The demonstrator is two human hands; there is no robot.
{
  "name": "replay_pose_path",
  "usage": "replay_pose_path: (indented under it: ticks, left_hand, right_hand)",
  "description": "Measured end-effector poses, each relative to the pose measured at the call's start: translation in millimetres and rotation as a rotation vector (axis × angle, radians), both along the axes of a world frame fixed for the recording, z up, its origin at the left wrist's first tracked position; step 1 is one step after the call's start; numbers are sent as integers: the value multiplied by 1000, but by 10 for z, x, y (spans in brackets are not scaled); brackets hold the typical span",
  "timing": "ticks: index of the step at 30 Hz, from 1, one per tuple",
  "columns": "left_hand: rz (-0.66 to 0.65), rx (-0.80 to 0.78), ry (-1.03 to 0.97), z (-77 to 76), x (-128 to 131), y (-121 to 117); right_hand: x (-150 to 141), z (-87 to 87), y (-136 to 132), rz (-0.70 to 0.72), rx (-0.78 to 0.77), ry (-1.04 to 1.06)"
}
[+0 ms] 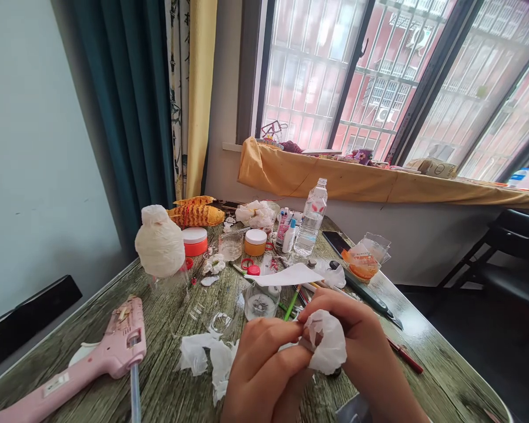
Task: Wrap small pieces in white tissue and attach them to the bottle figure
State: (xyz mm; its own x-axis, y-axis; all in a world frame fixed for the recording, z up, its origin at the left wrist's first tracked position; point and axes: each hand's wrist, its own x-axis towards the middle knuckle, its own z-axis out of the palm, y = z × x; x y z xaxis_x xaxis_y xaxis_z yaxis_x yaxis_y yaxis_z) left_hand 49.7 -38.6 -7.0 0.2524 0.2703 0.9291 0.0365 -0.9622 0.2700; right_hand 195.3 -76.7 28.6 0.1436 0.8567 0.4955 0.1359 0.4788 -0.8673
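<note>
Inside the table's right edge (445, 348), our left hand (262, 367) and right hand (359, 329) are pinching tissue (332, 346), hollow leftward, long axis near-upright.

Left hand (267, 364) and right hand (364, 335) close together over the wood-grain table (170, 402), their fingertips pinching a crumpled, curled white sheet (330, 349). Torn white scraps (195, 354) lie beside the left hand; farther left rests a pink glue gun (130, 335). Beyond the hands stands a clear cup (261, 302), with a dark-handled knife (365, 294) to the right. Toward the back: a cream-wrapped rounded form (159, 247), an orange fish-shaped object (198, 215) and an upright clear bottle (309, 223).
</note>
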Motion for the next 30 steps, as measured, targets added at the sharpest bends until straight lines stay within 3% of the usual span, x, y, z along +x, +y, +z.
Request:
replay_pose_path:
  ticks: [5, 11, 19, 30]
  left_hand:
    - [24, -12, -10, -13, -7, 4]
    - [25, -24, -46, 4, 8, -5]
    - [6, -127, -39, 12, -46, -4]
    - [44, -76, 18, -8, -79, 51]
  right_hand:
    - [38, 8, -8, 127, -122, 76]
    - [49, 7, -6, 94, -147, 63]
    - [172, 14, -30, 229, -235, 86]
    - [14, 29, 0, 24, -186, 79]
